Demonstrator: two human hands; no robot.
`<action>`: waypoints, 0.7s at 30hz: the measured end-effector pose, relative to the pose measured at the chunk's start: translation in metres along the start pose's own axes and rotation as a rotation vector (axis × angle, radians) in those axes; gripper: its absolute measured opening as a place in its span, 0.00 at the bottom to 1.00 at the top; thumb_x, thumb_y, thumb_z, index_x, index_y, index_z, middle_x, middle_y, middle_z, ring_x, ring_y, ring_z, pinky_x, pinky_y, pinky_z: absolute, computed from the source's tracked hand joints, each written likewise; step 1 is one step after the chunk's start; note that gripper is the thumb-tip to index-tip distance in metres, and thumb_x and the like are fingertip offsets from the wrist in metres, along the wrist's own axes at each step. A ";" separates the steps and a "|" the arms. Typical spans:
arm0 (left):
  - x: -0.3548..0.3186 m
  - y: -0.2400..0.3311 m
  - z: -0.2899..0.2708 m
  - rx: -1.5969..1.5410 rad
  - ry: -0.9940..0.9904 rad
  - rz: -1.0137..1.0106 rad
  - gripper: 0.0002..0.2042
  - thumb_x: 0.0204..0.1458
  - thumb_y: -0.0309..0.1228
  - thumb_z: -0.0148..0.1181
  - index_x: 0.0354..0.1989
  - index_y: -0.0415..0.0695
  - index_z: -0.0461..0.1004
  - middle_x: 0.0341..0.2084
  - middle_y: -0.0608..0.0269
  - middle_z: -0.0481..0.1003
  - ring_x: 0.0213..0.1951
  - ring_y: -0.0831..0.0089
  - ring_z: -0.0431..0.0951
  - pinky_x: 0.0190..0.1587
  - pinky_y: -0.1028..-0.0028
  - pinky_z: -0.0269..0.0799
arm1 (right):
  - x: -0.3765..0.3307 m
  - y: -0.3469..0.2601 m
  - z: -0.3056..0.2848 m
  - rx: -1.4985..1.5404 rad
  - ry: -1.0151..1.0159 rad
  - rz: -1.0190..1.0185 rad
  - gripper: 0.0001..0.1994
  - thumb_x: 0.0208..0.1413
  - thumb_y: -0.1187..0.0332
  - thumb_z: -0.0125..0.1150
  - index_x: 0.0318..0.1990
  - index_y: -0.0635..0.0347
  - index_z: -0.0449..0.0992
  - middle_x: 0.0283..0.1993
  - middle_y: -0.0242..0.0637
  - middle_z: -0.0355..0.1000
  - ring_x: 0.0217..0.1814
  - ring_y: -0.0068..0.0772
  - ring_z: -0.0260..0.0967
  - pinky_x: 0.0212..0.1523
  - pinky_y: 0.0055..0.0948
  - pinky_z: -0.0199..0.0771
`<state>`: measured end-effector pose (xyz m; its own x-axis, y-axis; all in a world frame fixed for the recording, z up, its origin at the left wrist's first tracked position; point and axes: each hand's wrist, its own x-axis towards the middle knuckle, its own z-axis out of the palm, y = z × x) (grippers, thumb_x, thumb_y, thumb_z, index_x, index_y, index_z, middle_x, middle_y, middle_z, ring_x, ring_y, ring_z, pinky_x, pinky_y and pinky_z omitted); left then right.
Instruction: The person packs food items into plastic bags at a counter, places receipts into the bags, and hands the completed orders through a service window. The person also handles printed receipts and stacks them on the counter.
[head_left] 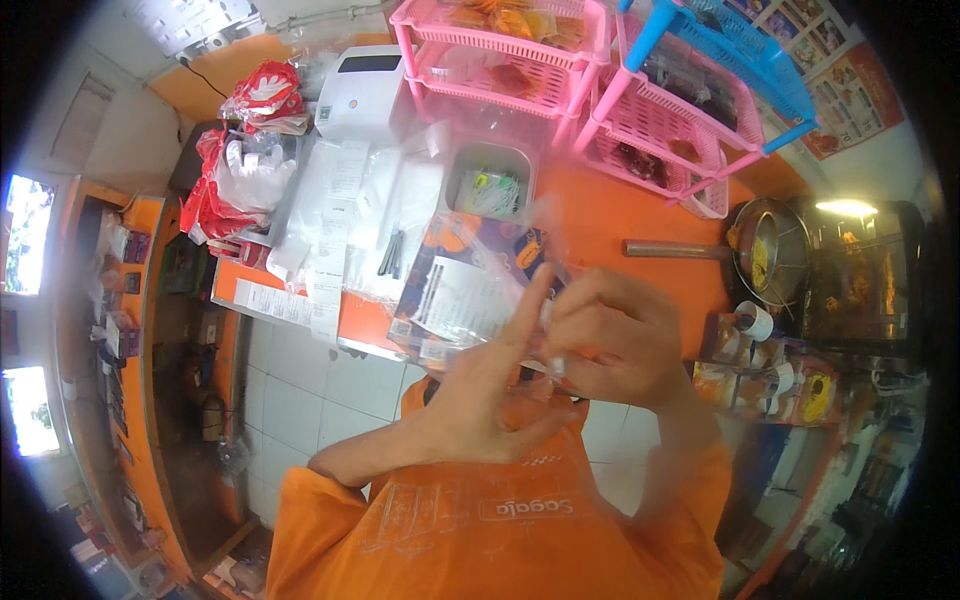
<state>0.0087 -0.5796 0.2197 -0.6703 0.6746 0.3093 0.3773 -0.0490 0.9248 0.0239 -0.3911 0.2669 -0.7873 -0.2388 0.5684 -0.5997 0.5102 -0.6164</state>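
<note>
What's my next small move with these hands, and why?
Perhaps gently pull the clear plastic snug: your right hand seems curled on it, your left hand is right beside it, and it looks crumpled and loose near the patterned package.

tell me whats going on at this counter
Someone in an orange shirt has both hands together at some clear plastic. The right hand has its fingers curled at it, and the left hand has its index finger extended. Just beyond them is a patterned package with a white slip; whether the plastic encloses it is unclear. A grey tub sits behind on the orange counter.
</note>
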 end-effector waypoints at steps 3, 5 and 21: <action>0.004 0.006 0.007 0.074 0.046 -0.032 0.49 0.51 0.17 0.59 0.78 0.40 0.33 0.50 0.46 0.79 0.37 0.55 0.83 0.37 0.64 0.77 | 0.013 -0.002 -0.006 -0.209 -0.091 -0.127 0.13 0.30 0.69 0.72 0.30 0.53 0.78 0.33 0.29 0.72 0.32 0.34 0.71 0.32 0.35 0.68; 0.003 0.013 0.010 0.084 0.067 -0.102 0.50 0.50 0.17 0.58 0.78 0.41 0.32 0.47 0.47 0.80 0.34 0.53 0.83 0.35 0.63 0.78 | 0.023 -0.006 -0.010 -0.280 -0.062 -0.173 0.15 0.29 0.68 0.72 0.30 0.53 0.79 0.33 0.29 0.72 0.32 0.36 0.71 0.34 0.36 0.67; -0.002 0.051 0.029 0.120 0.122 -0.154 0.22 0.54 0.29 0.58 0.57 0.43 0.62 0.16 0.56 0.76 0.21 0.54 0.81 0.23 0.58 0.74 | -0.026 0.032 0.032 0.022 -0.121 -0.144 0.11 0.46 0.67 0.72 0.35 0.59 0.78 0.34 0.35 0.73 0.41 0.39 0.76 0.52 0.45 0.76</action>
<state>0.0477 -0.5619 0.2596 -0.7954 0.5730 0.1978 0.3331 0.1406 0.9323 0.0210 -0.3950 0.2154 -0.7038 -0.4063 0.5828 -0.7094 0.4453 -0.5463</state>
